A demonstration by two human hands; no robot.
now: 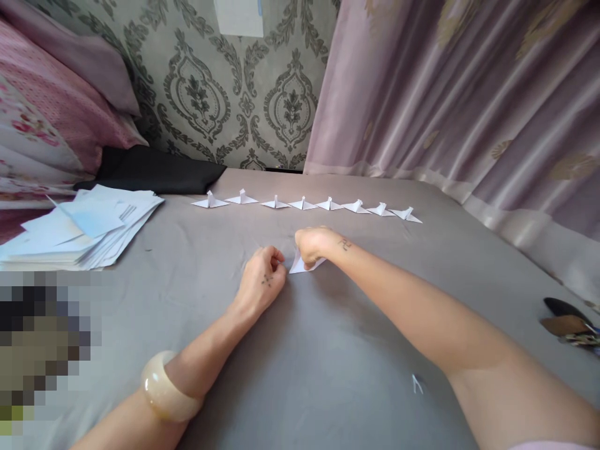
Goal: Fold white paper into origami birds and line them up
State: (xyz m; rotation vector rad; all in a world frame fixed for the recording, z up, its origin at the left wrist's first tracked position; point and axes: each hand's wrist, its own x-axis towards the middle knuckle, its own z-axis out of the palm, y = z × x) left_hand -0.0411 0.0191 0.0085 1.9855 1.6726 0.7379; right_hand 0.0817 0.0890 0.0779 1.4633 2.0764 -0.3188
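Observation:
A small folded white paper [296, 265] lies flat on the grey cloth. My right hand [311, 245] is closed and presses down on it from above, hiding most of its shape; a pointed corner shows at the left and an edge at the lower right. Just left of the paper, my left hand [263, 278] rests on the cloth with its fingers curled and the thumb near the forefinger. No object shows in it. Beyond both hands stands a row of several folded paper figures [303, 204], each with a flat pointed base and a small upright part.
A stack of white paper sheets [89, 234] lies at the left, before a folded black cloth [159, 172]. At the right edge are keys with a brown tag [567, 325]. A small white scrap [417, 384] lies nearer. A pink curtain [445, 94] hangs behind.

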